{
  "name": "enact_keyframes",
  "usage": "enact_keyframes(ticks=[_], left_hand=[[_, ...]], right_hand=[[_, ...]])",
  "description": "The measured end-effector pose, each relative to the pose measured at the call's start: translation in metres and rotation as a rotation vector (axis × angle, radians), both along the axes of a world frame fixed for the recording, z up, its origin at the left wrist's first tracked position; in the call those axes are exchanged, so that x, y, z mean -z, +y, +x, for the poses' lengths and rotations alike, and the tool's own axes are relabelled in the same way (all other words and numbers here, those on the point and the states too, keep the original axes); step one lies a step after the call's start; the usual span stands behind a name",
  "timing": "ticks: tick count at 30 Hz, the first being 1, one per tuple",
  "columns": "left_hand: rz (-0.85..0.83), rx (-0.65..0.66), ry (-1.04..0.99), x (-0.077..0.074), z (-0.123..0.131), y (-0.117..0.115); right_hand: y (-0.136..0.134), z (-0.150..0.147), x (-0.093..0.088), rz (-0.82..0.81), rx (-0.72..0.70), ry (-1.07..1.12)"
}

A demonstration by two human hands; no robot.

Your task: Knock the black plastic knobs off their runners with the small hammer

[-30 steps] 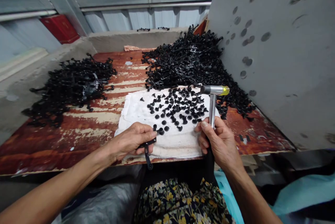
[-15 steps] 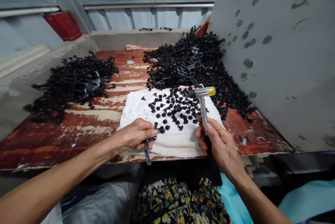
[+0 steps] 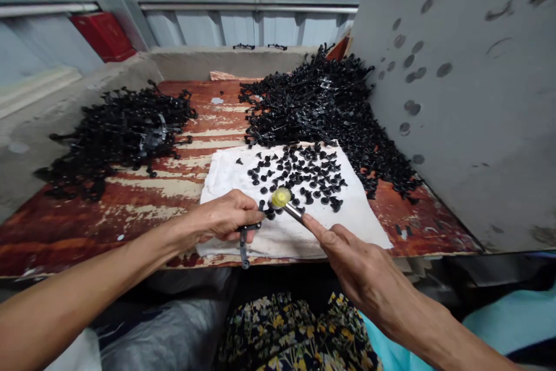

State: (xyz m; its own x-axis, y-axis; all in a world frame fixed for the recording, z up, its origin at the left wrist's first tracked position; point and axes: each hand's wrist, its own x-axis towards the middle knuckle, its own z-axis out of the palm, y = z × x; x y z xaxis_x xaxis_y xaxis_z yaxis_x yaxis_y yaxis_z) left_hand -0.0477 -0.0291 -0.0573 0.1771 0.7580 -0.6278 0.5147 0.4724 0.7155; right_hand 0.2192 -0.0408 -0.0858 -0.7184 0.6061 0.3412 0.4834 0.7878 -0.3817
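My left hand [image 3: 232,216] pinches a black plastic bracket [image 3: 244,249] with slim arms, near the front of a white cloth [image 3: 356,232]. Closed around a mallet's handle, my right hand [image 3: 347,246] reaches in from the right. The mallet [image 3: 281,197] has a metal shaft and a yellow face; its head is over the small black parts just right of my left fingertips. Whether it touches one of them I cannot tell. Several small black mushroom-shaped plugs [image 3: 304,171] lie scattered on the cloth beyond both hands.
A large heap of black plastic parts [image 3: 304,99] covers the back right of the worn red-brown table [image 3: 147,226]. Another heap of black brackets [image 3: 125,133] lies at the left. A grey panel [image 3: 469,122] stands along the right side, and a red box [image 3: 103,36] sits back left.
My right hand has swung the mallet left and down, from upright over the cloth's right side to beside my left fingertips. My left hand has stayed almost still with the bracket.
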Motion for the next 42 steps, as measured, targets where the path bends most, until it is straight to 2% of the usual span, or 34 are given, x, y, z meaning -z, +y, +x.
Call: enact_keyframes(ticks=[2,6,10,15,19,23,27,31,34,39,42], left_hand=[[0.012,0.008,-0.012,0.001,-0.001,0.000],[0.016,0.011,-0.068,0.004,-0.002,0.001],[0.027,0.022,-0.039,0.007,-0.005,0.000],[0.022,0.011,-0.103,0.008,-0.007,0.000],[0.013,0.005,-0.072,0.009,-0.007,0.000],[0.017,0.024,-0.133,0.010,-0.008,0.000],[-0.020,0.014,-0.086,0.009,-0.007,0.001],[-0.023,0.023,-0.092,0.010,-0.006,0.001],[-0.032,0.009,-0.050,0.010,-0.006,0.001],[-0.022,0.039,-0.040,0.013,-0.007,0.003],[0.001,0.017,-0.046,0.013,-0.007,0.001]], right_hand=[[0.000,0.000,-0.002,-0.016,0.000,-0.017],[-0.002,0.000,-0.004,0.004,0.005,0.117],[-0.003,-0.001,-0.007,-0.018,-0.008,-0.015],[-0.007,-0.002,-0.011,0.002,0.029,0.170],[-0.007,-0.004,-0.009,-0.021,-0.003,-0.001],[-0.007,-0.005,-0.008,-0.001,0.039,0.128],[-0.006,-0.007,-0.006,0.032,0.011,-0.019],[-0.007,-0.006,-0.004,-0.006,0.029,0.048],[-0.007,-0.005,-0.003,0.005,-0.001,-0.043],[-0.007,-0.006,0.004,0.007,0.029,0.046],[-0.004,-0.007,0.006,-0.065,0.025,0.074]])
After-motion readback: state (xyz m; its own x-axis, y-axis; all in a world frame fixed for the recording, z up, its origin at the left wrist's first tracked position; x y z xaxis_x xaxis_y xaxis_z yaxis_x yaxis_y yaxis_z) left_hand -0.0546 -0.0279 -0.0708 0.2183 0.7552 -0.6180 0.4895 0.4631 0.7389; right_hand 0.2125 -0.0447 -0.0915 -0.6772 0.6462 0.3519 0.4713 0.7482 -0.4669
